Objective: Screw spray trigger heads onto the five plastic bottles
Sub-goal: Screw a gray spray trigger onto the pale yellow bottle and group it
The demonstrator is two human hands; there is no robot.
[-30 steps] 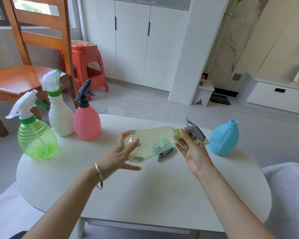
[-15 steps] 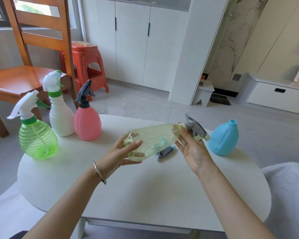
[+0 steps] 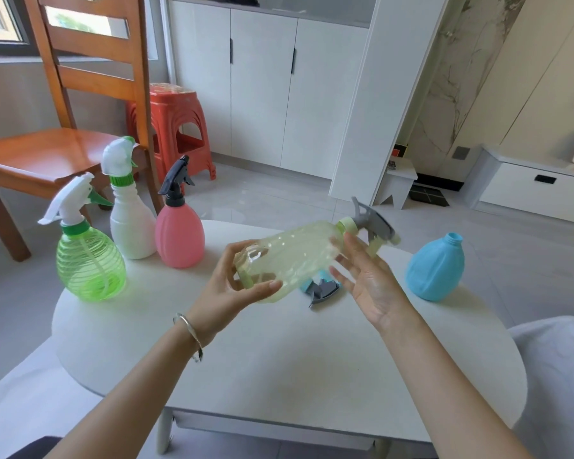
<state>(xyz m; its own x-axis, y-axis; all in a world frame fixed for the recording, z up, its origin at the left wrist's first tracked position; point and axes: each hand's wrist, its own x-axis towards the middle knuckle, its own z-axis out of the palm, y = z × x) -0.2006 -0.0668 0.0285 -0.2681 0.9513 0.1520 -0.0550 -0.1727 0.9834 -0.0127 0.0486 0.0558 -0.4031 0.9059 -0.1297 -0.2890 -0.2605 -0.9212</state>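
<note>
A clear yellowish bottle [image 3: 292,256] lies on its side in the air above the white table [image 3: 279,359]. My left hand [image 3: 232,289] grips its base end. A grey and pale green trigger head [image 3: 370,226] sits on its neck. My right hand [image 3: 368,276] is next to the neck, palm up with fingers spread, touching the bottle's shoulder. At the left stand a green bottle [image 3: 88,263], a white bottle [image 3: 131,223] and a pink bottle [image 3: 179,236], each with a trigger head on. A blue bottle [image 3: 434,270] stands headless at the right. A loose grey and blue trigger head [image 3: 322,288] lies on the table under the held bottle.
A wooden chair [image 3: 63,137] stands close behind the table's left side, with a red plastic stool [image 3: 173,127] beyond it. White cabinets line the far wall. A pale cushion [image 3: 560,376] is at the right edge.
The bottle has tilted so its neck end points higher. My left hand has closed more firmly around the base. My right hand's fingers have spread apart and come off the trigger head.
</note>
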